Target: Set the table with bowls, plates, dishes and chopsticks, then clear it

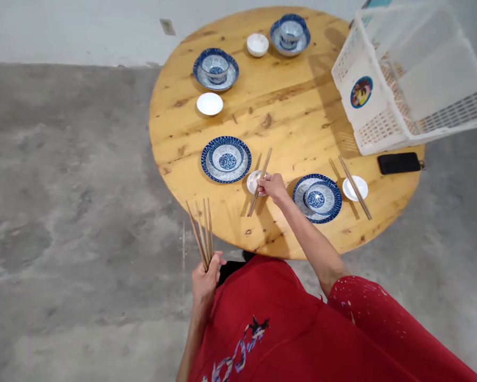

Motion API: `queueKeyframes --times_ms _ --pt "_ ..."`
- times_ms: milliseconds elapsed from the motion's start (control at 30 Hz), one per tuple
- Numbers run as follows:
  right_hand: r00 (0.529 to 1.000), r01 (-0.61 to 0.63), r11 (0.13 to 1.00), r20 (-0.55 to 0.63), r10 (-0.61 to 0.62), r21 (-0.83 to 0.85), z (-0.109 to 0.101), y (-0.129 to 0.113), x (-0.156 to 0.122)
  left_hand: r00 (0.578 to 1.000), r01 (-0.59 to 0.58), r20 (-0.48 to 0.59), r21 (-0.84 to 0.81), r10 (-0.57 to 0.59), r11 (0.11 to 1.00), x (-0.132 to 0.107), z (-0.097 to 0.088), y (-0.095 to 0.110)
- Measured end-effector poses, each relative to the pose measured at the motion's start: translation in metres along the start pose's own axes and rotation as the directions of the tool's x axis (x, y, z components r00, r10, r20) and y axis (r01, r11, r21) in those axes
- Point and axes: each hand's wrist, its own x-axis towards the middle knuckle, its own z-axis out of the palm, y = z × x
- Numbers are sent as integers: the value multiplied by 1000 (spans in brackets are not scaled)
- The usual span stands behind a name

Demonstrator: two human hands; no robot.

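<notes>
My left hand (207, 273) is closed round a bunch of several wooden chopsticks (202, 233), held upright in front of the table's near edge. Over the table, my right hand (272, 187) pinches a pair of chopsticks (265, 165) that lies across a small white dish (252, 182). Left of that dish is a blue-and-white plate (226, 178) with a matching bowl (227, 158) in it. To the right, another patterned plate (317, 217) carries a bowl (317, 199). Beside it a second pair of chopsticks (355, 185) rests across a white dish (362, 187).
The round wooden table (262, 119) has two more bowl-and-plate settings at the back, one with a bowl (215, 68), plus small white dishes (210, 104). A white plastic basket (375, 119) stands at the right, near a black phone (399, 163).
</notes>
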Motion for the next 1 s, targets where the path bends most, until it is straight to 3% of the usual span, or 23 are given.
queueKeyframes --times_ms 267,733,1000 --pt "995 -93 996 -27 93 6 13 2 3 990 -56 131 22 53 998 47 -12 35" --pt "972 -164 986 -176 157 -25 22 -22 -19 927 -117 370 115 67 986 141 -83 107" --pt "961 -209 969 -209 179 -131 27 -30 -22 893 -170 436 99 111 980 156 -97 106"
